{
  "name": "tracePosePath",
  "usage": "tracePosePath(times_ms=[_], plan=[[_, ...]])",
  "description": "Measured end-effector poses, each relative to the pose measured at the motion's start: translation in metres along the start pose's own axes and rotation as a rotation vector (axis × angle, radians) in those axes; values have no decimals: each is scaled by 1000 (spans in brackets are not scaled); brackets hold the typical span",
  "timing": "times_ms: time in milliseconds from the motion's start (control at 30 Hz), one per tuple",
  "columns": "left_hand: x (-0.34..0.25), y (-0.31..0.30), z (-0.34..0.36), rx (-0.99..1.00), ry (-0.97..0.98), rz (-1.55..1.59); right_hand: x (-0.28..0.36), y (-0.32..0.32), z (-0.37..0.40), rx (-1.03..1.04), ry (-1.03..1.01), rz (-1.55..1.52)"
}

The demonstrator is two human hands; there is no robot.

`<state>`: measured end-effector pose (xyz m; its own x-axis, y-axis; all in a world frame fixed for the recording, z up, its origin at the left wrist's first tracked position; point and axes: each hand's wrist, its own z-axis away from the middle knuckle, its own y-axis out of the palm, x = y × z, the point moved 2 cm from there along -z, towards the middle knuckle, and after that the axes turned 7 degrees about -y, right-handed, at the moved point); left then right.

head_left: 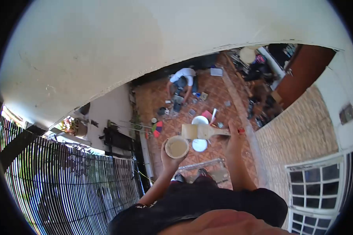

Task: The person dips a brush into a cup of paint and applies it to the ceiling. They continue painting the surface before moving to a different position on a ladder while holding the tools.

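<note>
My left hand is wrapped round a small cup of cream-coloured paint, its open top facing up at me. In my right hand is a wide paintbrush, gripped by its handle and lying sideways. The pale bristles point left and sit just above and to the right of the cup's rim. Both hands are held out in front of my body, high over the tiled floor. White round containers show far below, partly covered by the brush.
A large off-white painted surface curves overhead. Below, another person bends over items on the reddish tiled floor. A slatted screen stands left; a stone-textured wall and a white-framed window stand right. My shoes are above a narrow ledge.
</note>
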<state>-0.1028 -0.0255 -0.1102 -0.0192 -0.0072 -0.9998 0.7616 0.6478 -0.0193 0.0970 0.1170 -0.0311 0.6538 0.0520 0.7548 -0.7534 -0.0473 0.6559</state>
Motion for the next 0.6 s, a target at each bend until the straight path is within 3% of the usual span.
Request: tracePosePath(times_ms=[233,300,433,600], plan=[[-56,9,8,21,72,-25,54,49,14,-32,7,123],[-77,17,7,-34,129,-68,73,62,12,160,-98,338],[-102,27,11,-18,127,88,111,99,20,267,-113,414],[-128,23,13,30,326,79,141,144,36,366,-281,613]])
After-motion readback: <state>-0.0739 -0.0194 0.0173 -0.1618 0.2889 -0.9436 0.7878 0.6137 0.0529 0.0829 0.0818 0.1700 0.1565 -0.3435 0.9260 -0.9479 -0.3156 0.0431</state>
